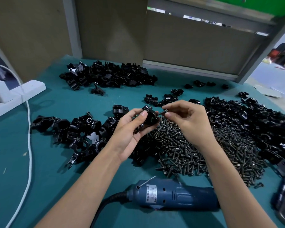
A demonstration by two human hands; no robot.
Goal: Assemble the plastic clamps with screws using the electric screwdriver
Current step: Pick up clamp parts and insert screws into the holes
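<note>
My left grip [130, 129] curls round a glossy black plastic clamp [149, 119] with a round bore, held above the table [56, 109]. My right grip [187, 122] pinches a dark screw [162, 112], its tip at the clamp's side. The blue electric screwdriver [171, 195] lies on the table nearer to me.

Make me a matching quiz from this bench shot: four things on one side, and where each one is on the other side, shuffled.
Things:
1 clamp
2 screw
3 screwdriver
4 white cable

Places:
A lying on the mat, nearest the camera
B pinched in the right hand
C held in the left hand
D trailing along the mat's left side

Pairs: 1-C, 2-B, 3-A, 4-D
</note>
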